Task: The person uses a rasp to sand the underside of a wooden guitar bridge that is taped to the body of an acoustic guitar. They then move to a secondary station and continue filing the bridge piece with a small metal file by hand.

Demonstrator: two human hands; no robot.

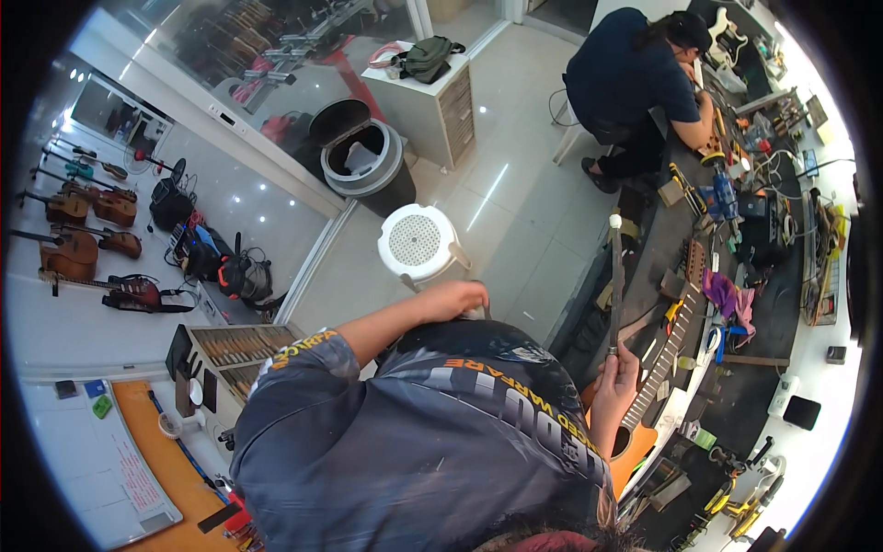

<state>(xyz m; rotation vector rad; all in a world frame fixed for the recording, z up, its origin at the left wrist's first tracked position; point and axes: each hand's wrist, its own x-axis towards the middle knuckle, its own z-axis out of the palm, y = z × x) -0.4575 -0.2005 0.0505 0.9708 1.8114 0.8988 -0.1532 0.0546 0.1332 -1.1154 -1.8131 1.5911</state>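
My right hand (618, 382) is closed round one end of a long, narrow, dark bar (615, 285) that looks like a file, with a white knob at its far end. It points away from me along the bench edge. Under and beside this hand lies an acoustic guitar (633, 449), its fretboard (664, 361) running away to the headstock (696, 265). At the front of my shirt, my left hand (455, 302) has its fingers curled in. What they hold, if anything, is hidden.
The dark workbench (750, 345) on the right carries tools, cloths and cables. A person (635, 78) leans over its far end. A white stool (416, 241) and a grey bin (372, 179) stand ahead. Guitars (69, 253) hang on the left wall; a drawer cabinet (451, 115) stands farther back.
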